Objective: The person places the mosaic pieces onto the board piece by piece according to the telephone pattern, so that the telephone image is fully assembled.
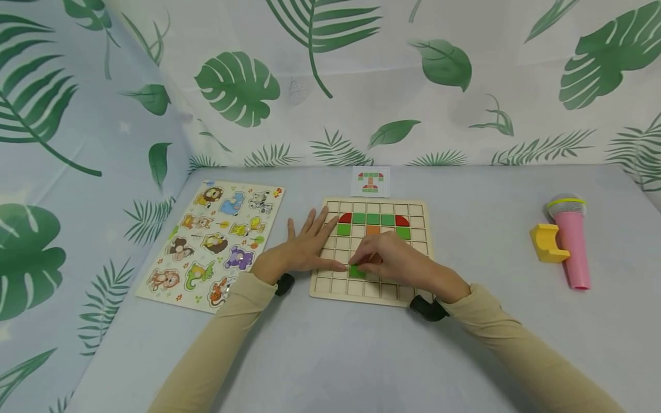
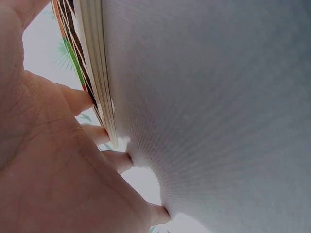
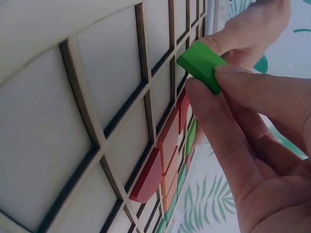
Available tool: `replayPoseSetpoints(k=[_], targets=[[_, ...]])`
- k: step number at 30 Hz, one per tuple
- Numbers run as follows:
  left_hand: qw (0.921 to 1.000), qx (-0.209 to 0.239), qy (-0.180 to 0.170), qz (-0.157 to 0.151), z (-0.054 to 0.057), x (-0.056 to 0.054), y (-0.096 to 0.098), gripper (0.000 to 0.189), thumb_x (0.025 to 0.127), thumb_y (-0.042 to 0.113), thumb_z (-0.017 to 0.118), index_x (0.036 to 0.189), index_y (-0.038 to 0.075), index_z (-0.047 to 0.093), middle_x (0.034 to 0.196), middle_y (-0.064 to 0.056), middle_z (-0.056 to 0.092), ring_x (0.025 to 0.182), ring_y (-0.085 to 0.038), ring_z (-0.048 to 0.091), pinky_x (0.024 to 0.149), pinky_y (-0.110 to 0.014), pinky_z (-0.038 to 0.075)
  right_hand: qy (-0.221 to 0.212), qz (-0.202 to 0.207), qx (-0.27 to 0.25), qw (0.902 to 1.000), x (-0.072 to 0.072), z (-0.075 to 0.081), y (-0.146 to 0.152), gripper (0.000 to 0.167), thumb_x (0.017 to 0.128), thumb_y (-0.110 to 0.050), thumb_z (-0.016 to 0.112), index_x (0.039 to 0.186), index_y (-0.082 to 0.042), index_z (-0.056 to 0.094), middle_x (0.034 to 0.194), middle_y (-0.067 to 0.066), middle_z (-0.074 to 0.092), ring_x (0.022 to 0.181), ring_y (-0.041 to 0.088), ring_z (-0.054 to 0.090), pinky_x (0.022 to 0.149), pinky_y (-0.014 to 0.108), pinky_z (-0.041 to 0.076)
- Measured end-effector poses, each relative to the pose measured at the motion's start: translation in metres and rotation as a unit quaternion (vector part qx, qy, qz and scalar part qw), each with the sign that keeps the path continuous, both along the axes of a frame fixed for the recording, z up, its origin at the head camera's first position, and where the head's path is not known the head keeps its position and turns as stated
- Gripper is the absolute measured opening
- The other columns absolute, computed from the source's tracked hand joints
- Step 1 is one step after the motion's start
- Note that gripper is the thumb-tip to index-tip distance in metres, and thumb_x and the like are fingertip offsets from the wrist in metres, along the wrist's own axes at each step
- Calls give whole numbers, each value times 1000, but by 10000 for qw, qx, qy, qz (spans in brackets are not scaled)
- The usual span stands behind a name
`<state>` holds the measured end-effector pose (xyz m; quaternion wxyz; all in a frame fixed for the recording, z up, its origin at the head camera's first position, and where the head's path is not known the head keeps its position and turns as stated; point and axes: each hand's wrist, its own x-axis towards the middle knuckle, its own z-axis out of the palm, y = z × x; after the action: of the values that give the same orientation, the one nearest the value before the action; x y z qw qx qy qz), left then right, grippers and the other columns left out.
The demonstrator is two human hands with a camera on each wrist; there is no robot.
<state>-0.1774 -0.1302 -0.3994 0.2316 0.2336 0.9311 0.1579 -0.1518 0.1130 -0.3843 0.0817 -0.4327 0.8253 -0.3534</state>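
Note:
My right hand (image 1: 395, 258) pinches a green square block (image 3: 201, 65) between thumb and fingers, over the lower left part of a wooden grid board (image 1: 420, 213). My left hand (image 1: 304, 248) lies with fingers spread at the board's left edge, its thumb reaching onto the grid. Green squares (image 1: 373, 219) line the upper cells, with a red rounded piece (image 1: 345, 218) and another red rounded piece (image 1: 401, 221) at the row's ends. Below them, orange squares (image 3: 167, 141) and a red rounded piece (image 3: 146, 179) show in the right wrist view; my right hand mostly hides these from the head camera.
Behind the board lies a pattern card (image 1: 370, 194) with a red, green and orange figure. An animal puzzle board (image 1: 172, 234) is at the left. To the right are a pink toy microphone (image 1: 573, 246) and a yellow block with a rounded notch (image 1: 546, 244). Leaf-printed cloth rises behind.

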Motion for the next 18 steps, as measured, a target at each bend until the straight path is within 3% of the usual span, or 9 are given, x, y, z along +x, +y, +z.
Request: replayPoseSetpoints(k=[18], targets=[[10000,6,-55,12,1,0,0,112,95,62,67,170,17,-2,173,-9,-22,157,-34,-23,114,-74,-17,225,23,353,9991,2,1,-7,12,88,4,81,99,0,83,94,5,77,90,17,73,78,28,60]])
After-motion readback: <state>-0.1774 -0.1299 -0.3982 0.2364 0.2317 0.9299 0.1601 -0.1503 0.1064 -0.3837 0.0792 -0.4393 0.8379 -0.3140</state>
